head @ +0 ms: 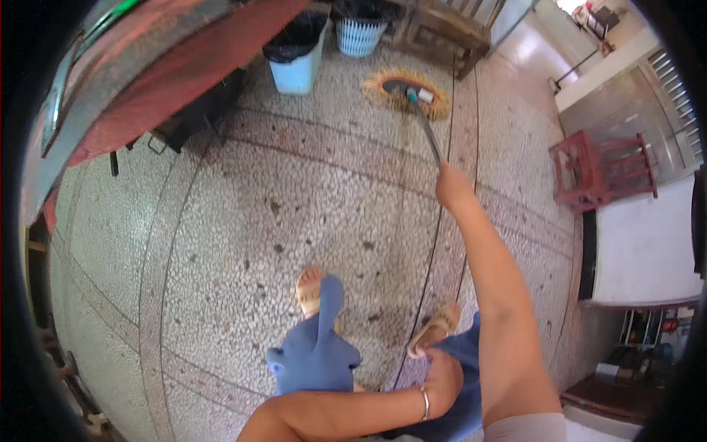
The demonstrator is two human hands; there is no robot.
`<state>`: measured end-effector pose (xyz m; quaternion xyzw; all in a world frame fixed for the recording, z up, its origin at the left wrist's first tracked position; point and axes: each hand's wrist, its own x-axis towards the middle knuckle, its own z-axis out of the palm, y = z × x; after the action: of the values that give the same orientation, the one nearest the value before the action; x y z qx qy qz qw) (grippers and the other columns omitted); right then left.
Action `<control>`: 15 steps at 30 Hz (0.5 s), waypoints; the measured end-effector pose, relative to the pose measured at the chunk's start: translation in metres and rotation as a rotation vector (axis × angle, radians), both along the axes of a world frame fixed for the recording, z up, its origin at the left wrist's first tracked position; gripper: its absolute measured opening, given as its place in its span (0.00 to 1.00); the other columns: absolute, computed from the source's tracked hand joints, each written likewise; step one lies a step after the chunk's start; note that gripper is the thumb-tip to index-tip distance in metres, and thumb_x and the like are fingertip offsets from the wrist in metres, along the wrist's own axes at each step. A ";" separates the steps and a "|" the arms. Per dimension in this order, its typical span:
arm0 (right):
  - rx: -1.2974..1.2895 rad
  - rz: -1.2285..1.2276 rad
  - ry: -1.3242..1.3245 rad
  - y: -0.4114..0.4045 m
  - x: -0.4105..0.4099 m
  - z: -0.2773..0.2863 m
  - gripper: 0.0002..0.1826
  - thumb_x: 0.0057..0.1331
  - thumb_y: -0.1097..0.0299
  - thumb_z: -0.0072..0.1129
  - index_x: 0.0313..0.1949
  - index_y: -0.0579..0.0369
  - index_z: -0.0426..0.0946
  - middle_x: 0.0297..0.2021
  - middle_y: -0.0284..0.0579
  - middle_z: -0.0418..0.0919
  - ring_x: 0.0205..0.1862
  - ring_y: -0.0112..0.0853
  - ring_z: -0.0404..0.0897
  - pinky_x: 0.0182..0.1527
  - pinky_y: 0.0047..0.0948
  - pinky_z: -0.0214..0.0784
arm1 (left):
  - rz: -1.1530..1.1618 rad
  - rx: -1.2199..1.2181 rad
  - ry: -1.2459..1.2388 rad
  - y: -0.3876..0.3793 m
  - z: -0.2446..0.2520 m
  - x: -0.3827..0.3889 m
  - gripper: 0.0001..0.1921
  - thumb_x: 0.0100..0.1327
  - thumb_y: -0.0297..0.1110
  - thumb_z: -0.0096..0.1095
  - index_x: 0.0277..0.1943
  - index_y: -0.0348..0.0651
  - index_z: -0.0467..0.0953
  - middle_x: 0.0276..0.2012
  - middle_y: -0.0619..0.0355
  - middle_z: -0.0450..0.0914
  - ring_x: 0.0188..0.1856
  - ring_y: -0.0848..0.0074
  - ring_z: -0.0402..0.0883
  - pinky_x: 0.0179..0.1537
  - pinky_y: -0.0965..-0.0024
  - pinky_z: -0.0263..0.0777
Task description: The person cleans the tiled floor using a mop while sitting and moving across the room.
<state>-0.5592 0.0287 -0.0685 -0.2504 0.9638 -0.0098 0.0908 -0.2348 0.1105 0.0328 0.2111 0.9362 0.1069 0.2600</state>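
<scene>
A floor mop's head (pixel 409 95) with a yellow fringe lies on the speckled stone floor at the top centre. Its grey handle (pixel 429 131) slants down to my right hand (pixel 454 185), which is closed around it; any handle beyond that hand is hidden. My left hand (pixel 443 381), with a silver bracelet at the wrist, is curled low over my right leg, and its grip is not plain to see. Blue clothing (pixel 315 356) covers my legs, and my feet are in light sandals (pixel 308 290).
A light blue bin (pixel 294 74) with a black liner and a blue slatted basket (pixel 359 37) stand beyond the mop. Near them is a wooden bench (pixel 442 25). Red stools (pixel 599 171) are at the right; a red-covered table (pixel 182 83) fills the upper left.
</scene>
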 end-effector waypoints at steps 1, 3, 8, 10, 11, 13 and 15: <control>-0.009 0.014 0.022 0.000 0.007 -0.004 0.19 0.66 0.69 0.39 0.55 0.57 0.67 0.43 0.64 0.76 0.47 0.55 0.75 0.48 0.48 0.69 | 0.056 0.018 0.005 -0.002 -0.004 0.000 0.13 0.62 0.32 0.49 0.44 0.42 0.79 0.42 0.52 0.81 0.44 0.59 0.79 0.42 0.47 0.67; -0.071 -0.017 0.017 0.019 0.014 -0.009 0.20 0.65 0.70 0.40 0.56 0.56 0.67 0.41 0.63 0.77 0.45 0.55 0.76 0.46 0.49 0.69 | 0.163 0.052 0.013 -0.007 -0.006 0.000 0.12 0.61 0.32 0.50 0.44 0.43 0.79 0.40 0.53 0.81 0.43 0.61 0.79 0.42 0.48 0.66; -0.009 0.020 0.014 0.107 0.075 0.025 0.21 0.64 0.70 0.41 0.58 0.55 0.66 0.36 0.62 0.78 0.39 0.53 0.78 0.42 0.49 0.69 | 0.230 0.216 0.179 -0.049 0.020 -0.023 0.11 0.58 0.30 0.52 0.43 0.41 0.76 0.32 0.55 0.79 0.38 0.68 0.79 0.37 0.62 0.69; -0.072 0.062 -0.002 0.140 0.118 0.041 0.23 0.66 0.68 0.45 0.61 0.51 0.64 0.30 0.65 0.77 0.33 0.57 0.77 0.38 0.50 0.68 | 0.278 0.344 0.316 -0.068 0.031 -0.030 0.13 0.57 0.27 0.54 0.45 0.38 0.74 0.31 0.51 0.78 0.36 0.64 0.79 0.33 0.63 0.70; -0.055 0.009 -0.006 0.163 0.139 0.050 0.23 0.66 0.68 0.45 0.61 0.51 0.64 0.30 0.65 0.77 0.33 0.57 0.77 0.38 0.50 0.68 | 0.244 0.375 0.347 -0.071 0.034 -0.035 0.14 0.57 0.27 0.54 0.47 0.36 0.73 0.32 0.49 0.78 0.35 0.61 0.79 0.34 0.62 0.71; -0.020 -0.012 -0.075 0.194 0.183 0.065 0.23 0.66 0.67 0.46 0.62 0.48 0.63 0.29 0.64 0.77 0.31 0.56 0.77 0.36 0.49 0.68 | 0.208 0.412 0.388 -0.076 0.029 -0.032 0.16 0.58 0.27 0.54 0.50 0.35 0.71 0.32 0.46 0.78 0.35 0.56 0.78 0.36 0.60 0.72; 0.010 -0.071 -0.157 0.222 0.215 0.081 0.24 0.66 0.68 0.46 0.62 0.48 0.62 0.29 0.62 0.77 0.32 0.54 0.77 0.35 0.48 0.68 | 0.176 0.428 0.389 -0.079 0.017 -0.026 0.17 0.59 0.27 0.54 0.51 0.35 0.71 0.32 0.45 0.77 0.36 0.55 0.78 0.37 0.58 0.72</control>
<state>-0.3439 0.2503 0.0122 -0.2141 0.9620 -0.0278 0.1671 -0.2610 0.0316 0.0496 0.1955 0.9393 0.2815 0.0152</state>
